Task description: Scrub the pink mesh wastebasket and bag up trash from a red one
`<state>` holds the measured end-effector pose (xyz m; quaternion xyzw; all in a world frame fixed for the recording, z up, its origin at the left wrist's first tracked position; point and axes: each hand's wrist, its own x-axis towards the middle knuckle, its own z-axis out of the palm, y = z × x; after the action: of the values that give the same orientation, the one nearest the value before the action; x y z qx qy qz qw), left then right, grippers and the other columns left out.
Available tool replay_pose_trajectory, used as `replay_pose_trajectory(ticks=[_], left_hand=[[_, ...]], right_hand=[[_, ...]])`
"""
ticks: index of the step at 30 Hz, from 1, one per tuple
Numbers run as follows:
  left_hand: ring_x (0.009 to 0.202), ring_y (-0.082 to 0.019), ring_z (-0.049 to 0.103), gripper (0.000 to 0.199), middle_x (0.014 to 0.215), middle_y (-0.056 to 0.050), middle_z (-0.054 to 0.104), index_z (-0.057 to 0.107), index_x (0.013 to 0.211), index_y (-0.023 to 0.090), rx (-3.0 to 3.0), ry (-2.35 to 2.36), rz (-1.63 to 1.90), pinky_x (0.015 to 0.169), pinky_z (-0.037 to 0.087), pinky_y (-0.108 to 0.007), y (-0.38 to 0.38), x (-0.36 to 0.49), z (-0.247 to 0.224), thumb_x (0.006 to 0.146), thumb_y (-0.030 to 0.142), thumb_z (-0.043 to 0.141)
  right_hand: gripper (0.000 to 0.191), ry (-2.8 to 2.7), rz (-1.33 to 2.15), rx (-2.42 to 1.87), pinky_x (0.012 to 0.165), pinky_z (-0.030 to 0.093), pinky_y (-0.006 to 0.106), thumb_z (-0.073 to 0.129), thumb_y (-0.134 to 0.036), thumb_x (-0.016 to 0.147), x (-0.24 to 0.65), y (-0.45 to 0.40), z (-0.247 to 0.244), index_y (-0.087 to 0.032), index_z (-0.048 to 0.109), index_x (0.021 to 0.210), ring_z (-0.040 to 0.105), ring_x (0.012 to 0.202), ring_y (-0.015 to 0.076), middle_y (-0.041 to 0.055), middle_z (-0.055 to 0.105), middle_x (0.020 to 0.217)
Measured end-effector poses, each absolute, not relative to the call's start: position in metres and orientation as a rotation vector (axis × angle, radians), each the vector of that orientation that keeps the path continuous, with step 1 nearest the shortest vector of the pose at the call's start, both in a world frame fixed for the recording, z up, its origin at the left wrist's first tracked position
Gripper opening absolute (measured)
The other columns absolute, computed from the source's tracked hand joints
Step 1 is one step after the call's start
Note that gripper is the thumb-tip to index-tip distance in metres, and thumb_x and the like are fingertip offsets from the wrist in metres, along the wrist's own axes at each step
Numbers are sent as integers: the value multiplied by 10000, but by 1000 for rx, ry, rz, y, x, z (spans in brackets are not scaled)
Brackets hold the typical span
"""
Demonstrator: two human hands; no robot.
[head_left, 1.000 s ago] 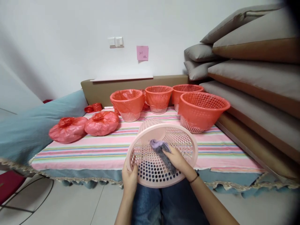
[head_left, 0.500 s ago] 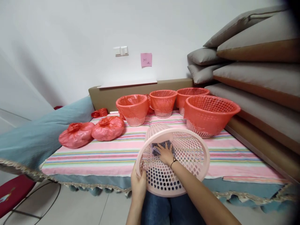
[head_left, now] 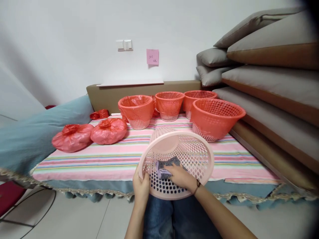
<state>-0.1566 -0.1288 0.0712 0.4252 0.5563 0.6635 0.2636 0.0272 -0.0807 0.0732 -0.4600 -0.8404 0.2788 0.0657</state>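
A pale pink perforated plastic basket (head_left: 174, 196) lies tilted on its side above my knees, its mouth facing me and its base on the striped cover. My left hand (head_left: 141, 186) grips the rim at the left, thumb on the inner side. Inside the basket, my right hand (head_left: 181, 176), with a dark band at the wrist, presses a dark grey cloth (head_left: 169, 162) with a lilac edge against the lower wall. The fingers of that hand are spread over the cloth, and the palm hides part of it.
Several baskets lined with red plastic bags, such as the large one (head_left: 216, 116), stand behind. Two knotted red bags (head_left: 72, 137) lie at the left, near a red roll (head_left: 99, 114). Grey cushions (head_left: 269, 79) are stacked at the right. A pink note (head_left: 152, 57) hangs on the wall.
My right hand and the cloth have slid down and toward the rim along the basket's inner wall. My left hand keeps its grip. The whole view has shifted slightly.
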Motion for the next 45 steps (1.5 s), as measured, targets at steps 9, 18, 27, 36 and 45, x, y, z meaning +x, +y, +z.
replay_pose_trajectory(ticks=[9, 18, 27, 36, 45], left_hand=[[1125, -275, 668, 462, 1137, -100, 745, 698, 1111, 156, 1320, 1562, 1717, 1051, 479, -445, -126, -154, 95, 673, 200, 557], [1160, -254, 642, 598, 1149, -46, 734, 694, 1173, 199, 1818, 1565, 1518, 1080, 451, -421, -113, -175, 154, 633, 83, 465], [1160, -284, 647, 486, 1212, -122, 699, 629, 1233, 167, 1316, 1671, 1709, 1050, 480, -438, -144, -158, 92, 768, 304, 648], [1203, -301, 628, 496, 1218, -146, 700, 646, 1203, 140, 1290, 1613, 1704, 1086, 452, -471, -143, -164, 77, 719, 243, 610], [1167, -273, 639, 495, 1201, -88, 708, 651, 1206, 174, 1564, 1547, 1599, 1066, 462, -450, -129, -177, 119, 717, 194, 579]], right_hand=[[697, -2560, 959, -1244, 1197, 9, 639, 434, -80, 666, 74, -179, 88, -364, 610, 1279, 241, 1490, 329, -89, 454, 1530], [601, -2670, 618, -1407, 1204, 26, 639, 441, -38, 678, 84, -162, 88, -229, 658, 1205, 281, 1463, 373, 17, 537, 1472], [570, -2625, 660, -1406, 1195, -6, 648, 459, -68, 698, 81, -164, 82, -234, 654, 1207, 266, 1462, 387, 9, 543, 1465], [561, -2654, 624, -1482, 1208, 30, 621, 448, -67, 758, 78, -169, 92, -246, 640, 1254, 296, 1454, 367, -3, 534, 1476], [570, -2681, 526, -1578, 1191, 126, 610, 432, -16, 749, 75, -160, 106, -205, 661, 1236, 423, 1380, 366, 85, 620, 1367]])
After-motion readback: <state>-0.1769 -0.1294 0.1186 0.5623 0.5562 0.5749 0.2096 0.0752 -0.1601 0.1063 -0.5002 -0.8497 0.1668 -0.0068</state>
